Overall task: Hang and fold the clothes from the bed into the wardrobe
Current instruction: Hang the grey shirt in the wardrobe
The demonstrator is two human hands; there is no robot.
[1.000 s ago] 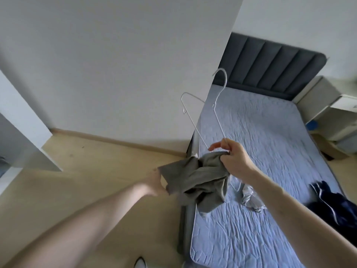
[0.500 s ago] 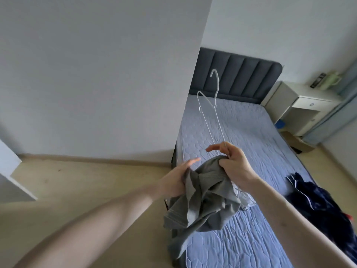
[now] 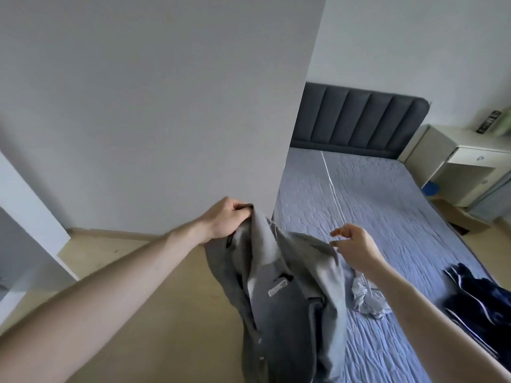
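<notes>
The left hand (image 3: 225, 217) clenches a fold of the grey shirt (image 3: 279, 294) near its collar and lifts it, so the garment hangs open below with its inner label facing up; held this way, the neck opening is probably being found for the hanger. The right hand (image 3: 356, 247) pinches the thin white wire hanger (image 3: 333, 194) between thumb and fingertips, close to the shirt's other shoulder. The wire runs up and away over the bed (image 3: 387, 205); its hook end is too faint to make out. Keeping the hanger beside the collar looks like preparation for threading it into the shirt.

The shirt hangs over the floor just off the bed's left edge, not resting on the mattress. On the bed, a small crumpled pale garment (image 3: 367, 299) lies near the left edge, just under the right forearm, and a dark navy garment (image 3: 481, 302) with white stripes sits in a heap at the right edge. Both seem to be waiting their turn.

As for containers, only white panels (image 3: 30, 228) at the far left suggest the wardrobe, and its inside cannot be seen. The bedside cabinet (image 3: 453, 167) beyond the bed's far right corner has an open lower compartment that looks bare.
</notes>
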